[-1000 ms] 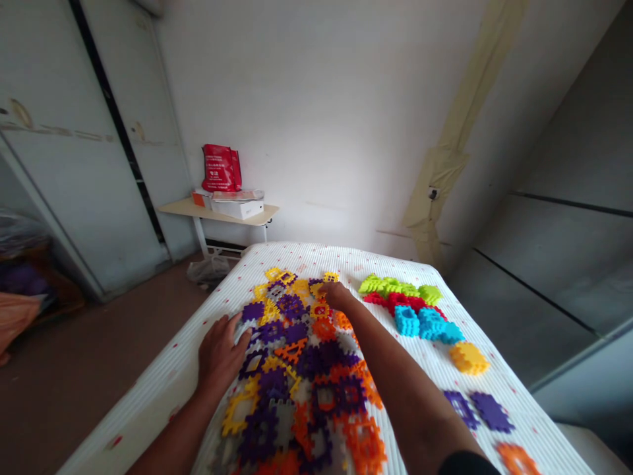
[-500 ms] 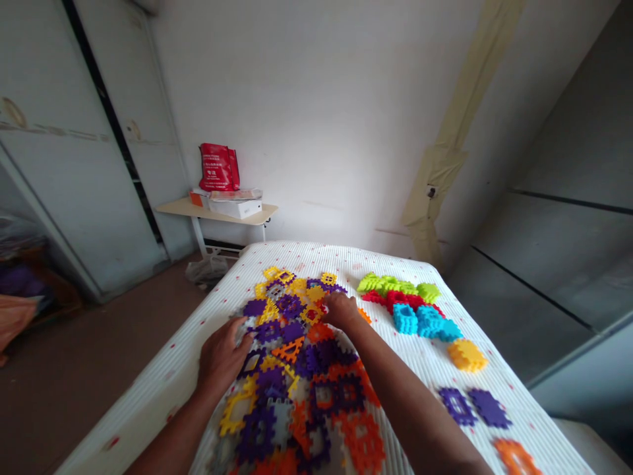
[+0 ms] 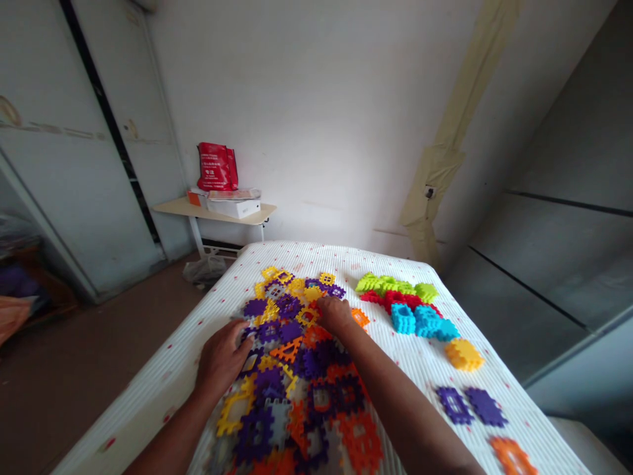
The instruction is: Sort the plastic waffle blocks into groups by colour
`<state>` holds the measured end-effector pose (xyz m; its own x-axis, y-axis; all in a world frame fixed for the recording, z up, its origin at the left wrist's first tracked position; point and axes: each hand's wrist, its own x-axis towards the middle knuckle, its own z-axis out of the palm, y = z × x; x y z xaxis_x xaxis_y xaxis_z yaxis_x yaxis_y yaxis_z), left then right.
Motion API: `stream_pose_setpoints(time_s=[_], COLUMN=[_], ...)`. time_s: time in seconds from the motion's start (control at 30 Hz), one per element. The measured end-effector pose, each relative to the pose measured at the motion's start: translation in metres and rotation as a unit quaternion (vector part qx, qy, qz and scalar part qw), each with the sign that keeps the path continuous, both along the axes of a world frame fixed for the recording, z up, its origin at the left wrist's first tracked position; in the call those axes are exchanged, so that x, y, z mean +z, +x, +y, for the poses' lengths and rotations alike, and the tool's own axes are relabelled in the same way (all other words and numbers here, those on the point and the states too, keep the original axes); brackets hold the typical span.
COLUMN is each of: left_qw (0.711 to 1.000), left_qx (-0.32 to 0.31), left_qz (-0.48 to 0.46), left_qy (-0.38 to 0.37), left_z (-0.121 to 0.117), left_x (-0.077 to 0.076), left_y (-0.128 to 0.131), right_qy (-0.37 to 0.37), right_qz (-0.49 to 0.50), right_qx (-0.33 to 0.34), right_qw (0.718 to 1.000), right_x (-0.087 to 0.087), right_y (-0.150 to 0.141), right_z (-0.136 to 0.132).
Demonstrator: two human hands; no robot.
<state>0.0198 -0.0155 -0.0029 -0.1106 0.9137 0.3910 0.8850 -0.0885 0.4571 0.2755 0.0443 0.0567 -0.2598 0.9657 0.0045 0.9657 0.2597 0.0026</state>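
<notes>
A pile of toothed plastic building pieces, mostly purple, yellow, orange and grey, lies in the middle of the bed. My left hand rests at the pile's left edge, thumb and fingers apart, with nothing held. At the far right side of the pile, my right hand has its fingers curled down among the pieces. Those fingertips are mostly hidden, and what they pinch cannot be made out. Just left of them lies a yellow window-frame piece. An orange piece sits right of my right wrist.
Sorted groups stand on the right: lime-green pieces, red pieces, blue stacks and a yellow-orange stack. Nearer are two purple pieces and an orange frame. A side table with a red bag stands by the wall.
My right hand has shifted slightly down and left, its fingers now curled more tightly; the red piece beside them is less visible. My left hand has hardly moved.
</notes>
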Motion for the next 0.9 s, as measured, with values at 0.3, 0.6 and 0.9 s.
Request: stream_pose_setpoints(time_s=[0.3, 0.6, 0.9], left_qw=[0.999, 0.992, 0.952], left_qx=[0.0, 0.015, -0.105], left_qz=[-0.037, -0.11, -0.285], left_qy=[0.014, 0.065, -0.033], left_z=[0.0, -0.007, -0.04], left_x=[-0.001, 0.009, 0.052], left_y=[-0.001, 0.002, 0.066], right_qy=[0.039, 0.075, 0.1], right_qz=[0.038, 0.177, 0.372], right_qx=[-0.014, 0.029, 0.184], right_qw=[0.998, 0.981, 0.904], right_x=[0.006, 0.038, 0.021], right_y=[0.009, 0.059, 0.046], right_z=[-0.002, -0.026, -0.08])
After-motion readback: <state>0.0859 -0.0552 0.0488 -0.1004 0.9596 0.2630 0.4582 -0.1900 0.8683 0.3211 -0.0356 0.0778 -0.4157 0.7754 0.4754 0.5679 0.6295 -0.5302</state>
